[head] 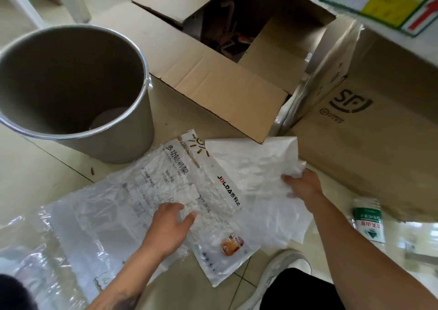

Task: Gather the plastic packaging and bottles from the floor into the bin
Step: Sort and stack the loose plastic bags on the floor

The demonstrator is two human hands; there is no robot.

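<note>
A grey bin (132,129) with a metal rim stands on the floor at the upper left, nearly empty inside. Several clear and white plastic bags lie spread on the tiles below it. My left hand (169,224) pinches the printed clear plastic bag (170,167) near its middle. My right hand (303,184) grips the edge of a white plastic sheet (256,167) lying to the right. A crushed plastic bottle (368,222) with a green label lies on the floor at the right, beside my right forearm.
An open cardboard box (213,82) sits behind the bags. A closed box with an SF logo (369,129) stands at the right. More clear plastic (54,245) lies at the lower left. My white shoe (282,269) rests near the bags.
</note>
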